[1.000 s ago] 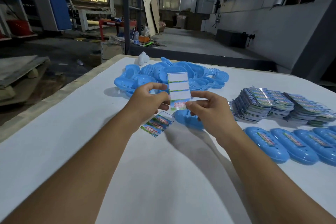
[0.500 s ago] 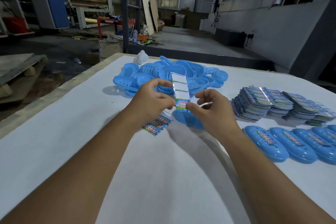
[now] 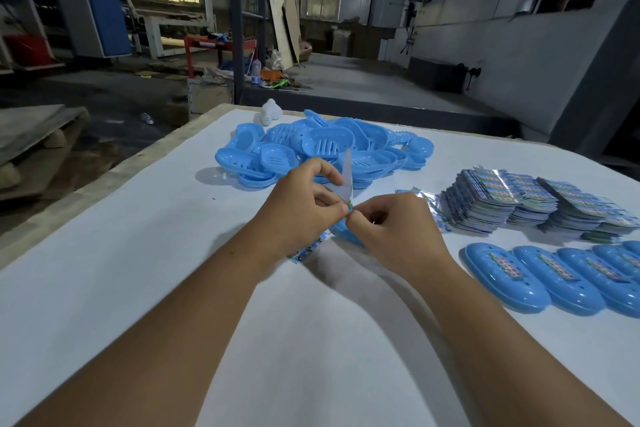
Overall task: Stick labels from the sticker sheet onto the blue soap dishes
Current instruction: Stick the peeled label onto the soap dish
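Your left hand [image 3: 298, 208] pinches the sticker sheet [image 3: 344, 180] while your right hand [image 3: 391, 229] pinches a label off it above an unlabelled soap dish [image 3: 341, 230]. Several labelled dishes [image 3: 540, 282] line the desk [image 3: 138, 253]; a heap of dishes [image 3: 311, 149] waits.

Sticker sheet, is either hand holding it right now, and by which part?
Yes. The left hand pinches the sticker sheet near its lower end, while the right hand pinches the label at the bottom corner.
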Demonstrator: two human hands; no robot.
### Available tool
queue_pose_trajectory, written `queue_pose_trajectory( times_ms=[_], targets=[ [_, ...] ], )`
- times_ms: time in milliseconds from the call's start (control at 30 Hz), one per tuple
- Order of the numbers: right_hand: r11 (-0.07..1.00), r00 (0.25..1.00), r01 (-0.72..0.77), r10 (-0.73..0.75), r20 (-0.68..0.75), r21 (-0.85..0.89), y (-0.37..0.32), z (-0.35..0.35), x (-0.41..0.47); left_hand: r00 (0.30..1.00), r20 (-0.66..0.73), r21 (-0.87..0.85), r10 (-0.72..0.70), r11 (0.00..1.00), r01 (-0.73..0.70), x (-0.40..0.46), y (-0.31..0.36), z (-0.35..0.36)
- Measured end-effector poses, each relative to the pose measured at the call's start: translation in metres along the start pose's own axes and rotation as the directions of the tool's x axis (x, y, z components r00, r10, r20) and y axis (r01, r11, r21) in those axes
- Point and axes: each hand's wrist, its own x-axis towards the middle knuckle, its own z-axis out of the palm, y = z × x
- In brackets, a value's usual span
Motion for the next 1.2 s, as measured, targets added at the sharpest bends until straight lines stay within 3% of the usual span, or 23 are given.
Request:
queue_pose_trajectory(
  times_ms=[100, 400, 667, 867, 967, 1067, 1200],
  targets=[
    [0.993, 1.000, 0.010, -0.013, -0.021, -0.117, -0.003, 0.001, 0.000, 1.000, -0.015, 0.039, 0.014, 0.999, -0.014, 0.000, 0.000, 0.004],
    [0.970, 0.997, 0.064, -0.072, -0.024, -0.236, 0.001, 0.002, 0.002, 0.998, -0.046, 0.103, 0.035, 0.994, -0.030, 0.000, -0.005, 0.011],
    [0.996, 0.999, 0.023, -0.026, -0.036, -0.082, 0.008, -0.005, 0.009, 0.988, -0.122, 0.071, 0.090, 0.994, -0.082, 0.005, -0.005, 0.009],
    [0.986, 0.985, -0.160, 0.163, -0.062, 0.045, 0.021, -0.011, 0.017, 0.934, -0.358, 0.262, -0.026, 0.957, 0.127, 0.015, -0.013, -0.010],
    [0.981, 0.978, -0.194, 0.194, -0.074, 0.013, 0.025, -0.011, 0.018, 0.921, -0.373, 0.448, -0.113, 0.847, 0.285, 0.016, -0.019, -0.019],
    [0.978, 0.975, -0.207, 0.205, -0.083, -0.020, 0.026, -0.012, 0.018, 0.910, -0.366, 0.657, -0.193, 0.640, 0.400, 0.014, -0.024, -0.028],
    [0.978, 0.976, -0.207, 0.204, -0.073, -0.030, 0.023, -0.011, 0.016, 0.896, -0.316, 0.797, -0.312, 0.425, 0.430, 0.007, -0.028, -0.038]
  ],
)
